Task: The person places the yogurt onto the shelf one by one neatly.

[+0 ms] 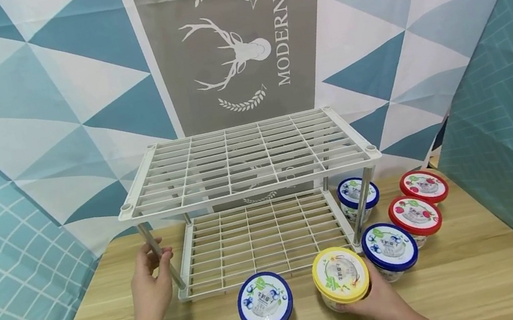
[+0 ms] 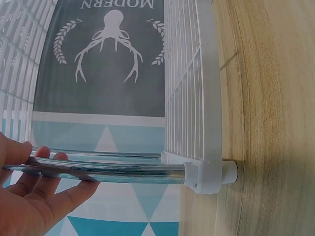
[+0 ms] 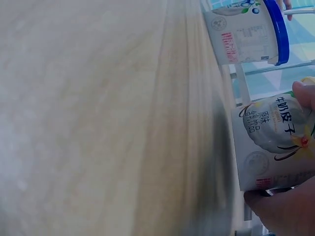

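A white two-tier wire rack [image 1: 251, 188] stands on the table, and my left hand [image 1: 152, 282] holds its front left metal post [image 1: 159, 255]. In the left wrist view the thumb and fingers [image 2: 74, 196] lie on either side of that post [image 2: 123, 172]. My right hand [image 1: 384, 300] grips a yellow-lidded tub [image 1: 341, 276] before the rack's front right corner. The right wrist view shows this tub [image 3: 275, 142] between thumb and fingers, its base near the tabletop. Left of it stands a blue-lidded tub [image 1: 265, 303], touched by neither hand.
Right of the rack are another blue-lidded tub [image 1: 390, 248] and two red-lidded tubs [image 1: 416, 215]. One more blue-lidded tub [image 1: 358, 194] stands behind the front right post. The wooden table [image 1: 498, 266] meets patterned cloth walls [image 1: 88, 97] at the back and sides.
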`<state>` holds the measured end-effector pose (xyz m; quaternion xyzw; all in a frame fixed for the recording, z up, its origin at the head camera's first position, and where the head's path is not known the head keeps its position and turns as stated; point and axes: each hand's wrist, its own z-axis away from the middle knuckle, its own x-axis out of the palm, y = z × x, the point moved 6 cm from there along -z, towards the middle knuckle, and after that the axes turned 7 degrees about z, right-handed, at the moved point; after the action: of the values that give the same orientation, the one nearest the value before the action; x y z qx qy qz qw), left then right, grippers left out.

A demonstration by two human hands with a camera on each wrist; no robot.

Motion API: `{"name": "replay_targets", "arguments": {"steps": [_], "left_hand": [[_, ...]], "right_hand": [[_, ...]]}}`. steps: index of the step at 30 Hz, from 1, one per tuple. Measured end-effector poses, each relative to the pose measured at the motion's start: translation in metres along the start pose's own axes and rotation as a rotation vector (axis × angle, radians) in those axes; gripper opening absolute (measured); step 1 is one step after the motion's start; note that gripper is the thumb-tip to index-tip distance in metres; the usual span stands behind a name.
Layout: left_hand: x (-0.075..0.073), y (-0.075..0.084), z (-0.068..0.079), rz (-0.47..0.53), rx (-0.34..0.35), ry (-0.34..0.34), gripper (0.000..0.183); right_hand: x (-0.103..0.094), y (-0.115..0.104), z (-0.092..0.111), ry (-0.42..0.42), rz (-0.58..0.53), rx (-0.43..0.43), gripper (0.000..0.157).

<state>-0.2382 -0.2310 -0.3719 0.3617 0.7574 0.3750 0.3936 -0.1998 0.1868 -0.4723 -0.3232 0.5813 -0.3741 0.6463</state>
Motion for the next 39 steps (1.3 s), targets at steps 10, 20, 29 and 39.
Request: {"name": "replay_targets", "arguments": {"steps": [10, 20, 29, 39], "left_hand": [[0.0, 0.002, 0.0, -0.004, 0.008, 0.012, 0.034], [0.001, 0.004, 0.0, -0.013, 0.017, 0.006, 0.034], [-0.001, 0.004, 0.0, -0.016, 0.026, 0.017, 0.033], [-0.001, 0.001, 0.0, -0.022, 0.014, 0.02, 0.033]], "right_hand": [[-0.007, -0.016, 0.006, 0.064, -0.003, -0.038, 0.104], [-0.012, -0.039, 0.016, 0.127, -0.019, -0.041, 0.109], [-0.016, -0.056, 0.022, 0.139, -0.021, -0.02, 0.112], [-0.02, -0.073, 0.027, 0.138, -0.051, -0.026, 0.118]]}}
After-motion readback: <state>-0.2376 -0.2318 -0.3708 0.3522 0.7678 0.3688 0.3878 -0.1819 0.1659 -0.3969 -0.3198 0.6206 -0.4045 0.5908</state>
